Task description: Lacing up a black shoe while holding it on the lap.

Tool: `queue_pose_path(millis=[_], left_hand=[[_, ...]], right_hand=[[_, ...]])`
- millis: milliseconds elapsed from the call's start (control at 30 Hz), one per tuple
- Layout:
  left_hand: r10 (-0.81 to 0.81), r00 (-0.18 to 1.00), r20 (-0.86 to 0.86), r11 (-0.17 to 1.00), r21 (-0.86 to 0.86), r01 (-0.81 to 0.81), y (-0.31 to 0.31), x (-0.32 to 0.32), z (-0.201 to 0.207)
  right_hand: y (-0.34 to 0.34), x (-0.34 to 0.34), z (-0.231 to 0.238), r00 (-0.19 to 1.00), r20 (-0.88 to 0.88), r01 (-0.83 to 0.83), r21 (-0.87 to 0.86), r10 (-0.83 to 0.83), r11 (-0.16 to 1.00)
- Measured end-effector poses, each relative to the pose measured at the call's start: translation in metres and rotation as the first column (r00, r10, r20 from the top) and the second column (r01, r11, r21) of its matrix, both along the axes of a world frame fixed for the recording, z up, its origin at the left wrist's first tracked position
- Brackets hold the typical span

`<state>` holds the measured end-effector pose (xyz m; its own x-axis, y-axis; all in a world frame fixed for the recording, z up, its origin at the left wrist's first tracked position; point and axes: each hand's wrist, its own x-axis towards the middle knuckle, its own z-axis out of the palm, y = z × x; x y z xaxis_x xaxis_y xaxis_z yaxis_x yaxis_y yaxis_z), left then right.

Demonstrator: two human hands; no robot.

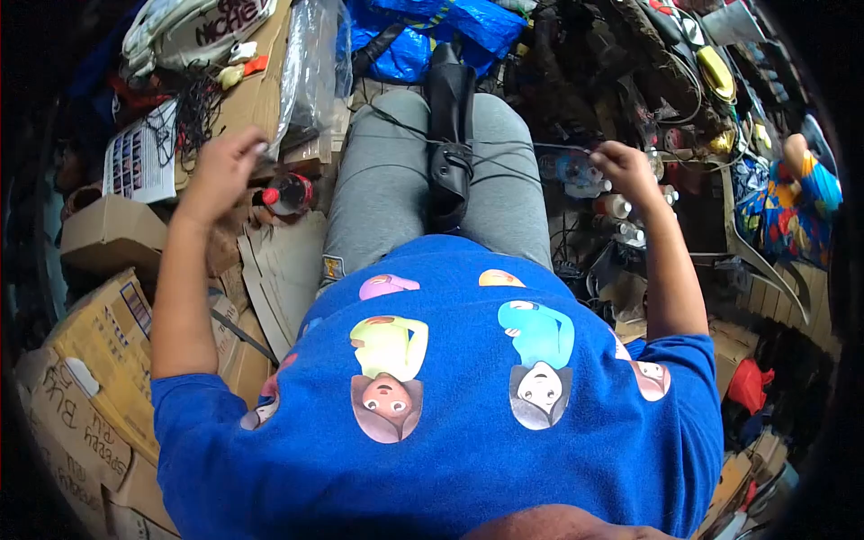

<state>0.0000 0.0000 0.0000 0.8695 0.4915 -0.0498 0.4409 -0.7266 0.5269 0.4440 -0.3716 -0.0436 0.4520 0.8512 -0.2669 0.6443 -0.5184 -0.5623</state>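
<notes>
A black leather shoe [449,175] is clamped upright between my knees. Dark thread [504,155] loops around its middle and trails across both grey trouser legs. My right hand [625,169], out to the right of my thigh, pinches a taut strand running back to the shoe. On the other side, my left hand [227,169] is raised with its fingers closed, slightly blurred. Something small and pale shows at its fingertips, too indistinct to name. Both hands are well apart from the shoe.
Beneath my left hand stands a bottle with a red cap [290,193], among flattened cardboard and a small open box [112,232]. Several plastic bottles [616,206] lie below my right hand. A blue plastic bag [423,31] is ahead. Another person's hand [796,148] shows at far right.
</notes>
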Motion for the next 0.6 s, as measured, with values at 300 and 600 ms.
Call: queue_pose_path(millis=[300,600], left_hand=[[0.33,0.646,0.688,0.479,-0.712,0.513,-0.054,0.097,0.057],[0.011,0.984,0.178,0.821,-0.564,0.093,-0.057,0.074,0.037]], right_hand=[[0.091,-0.051,0.048,0.159,-0.806,0.658,0.517,0.57,0.548],[0.041,-0.057,0.066,0.355,-0.836,0.204,0.505,0.417,0.839]])
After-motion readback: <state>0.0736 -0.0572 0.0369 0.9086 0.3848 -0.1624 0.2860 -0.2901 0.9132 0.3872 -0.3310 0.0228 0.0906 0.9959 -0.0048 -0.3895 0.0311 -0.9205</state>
